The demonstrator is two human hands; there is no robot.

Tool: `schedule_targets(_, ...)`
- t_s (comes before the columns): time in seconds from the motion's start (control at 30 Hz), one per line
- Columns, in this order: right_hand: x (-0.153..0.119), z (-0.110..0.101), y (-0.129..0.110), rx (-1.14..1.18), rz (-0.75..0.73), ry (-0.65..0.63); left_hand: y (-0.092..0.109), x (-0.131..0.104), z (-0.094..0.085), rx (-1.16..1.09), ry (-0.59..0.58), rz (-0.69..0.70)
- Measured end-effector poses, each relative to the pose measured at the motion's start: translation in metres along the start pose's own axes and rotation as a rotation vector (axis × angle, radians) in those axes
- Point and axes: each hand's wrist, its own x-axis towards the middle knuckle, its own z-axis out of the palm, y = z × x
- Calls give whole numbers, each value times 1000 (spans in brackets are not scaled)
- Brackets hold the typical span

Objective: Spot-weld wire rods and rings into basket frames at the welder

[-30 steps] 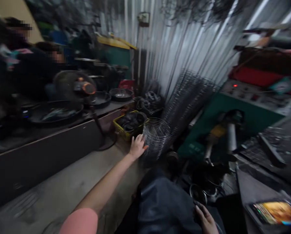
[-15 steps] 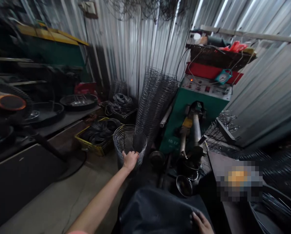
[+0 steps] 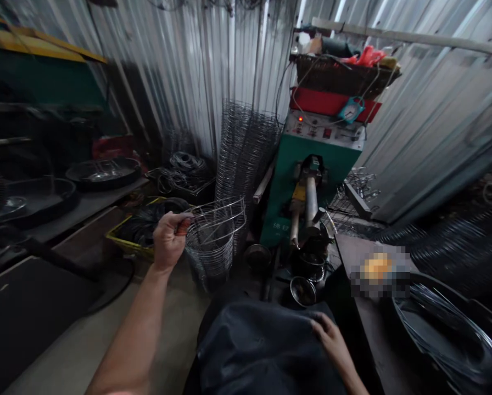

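Observation:
My left hand (image 3: 169, 241) is closed on the near end of a thin wire basket frame (image 3: 225, 207), with an orange-red patch at the fingers. The frame is tilted over the mouth of a round stack of wire frames (image 3: 211, 255) standing on the floor. Whether it still touches the stack I cannot tell. My right hand (image 3: 328, 332) rests at my lap, its fingers pinched on the edge of a dark apron (image 3: 254, 345).
Tall wire stacks (image 3: 244, 153) lean behind, beside a green machine (image 3: 287, 159) with metal shafts. A yellow crate (image 3: 126, 236) of dark coils stands left, near a bench (image 3: 85, 208) with round pans. At right, a black tub (image 3: 419, 329) holds wire on a table.
My left hand has pulled back left and up from the stack, bringing a wire frame with it. My right hand stays at the apron. The view has shifted to the right.

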Motion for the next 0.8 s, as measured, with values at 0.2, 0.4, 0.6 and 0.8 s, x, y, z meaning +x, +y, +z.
schedule_targets(0.2, 16, -30, -77, -12, -326, 101, 58, -43, 24, -783, -189, -603)
schedule_targets(0.4, -24, -25, -93, 420, -159, -469, 91, -84, 68, -855, -576, -1153)
schedule_targets(0.6, -31, 1, -66, 613, -11, -178, 118, -94, 61, -576, -386, -1067)
schedule_targets(0.8, -23, 36, -46, 687, -117, -41, 164, -159, 70, -621, -593, -1132)
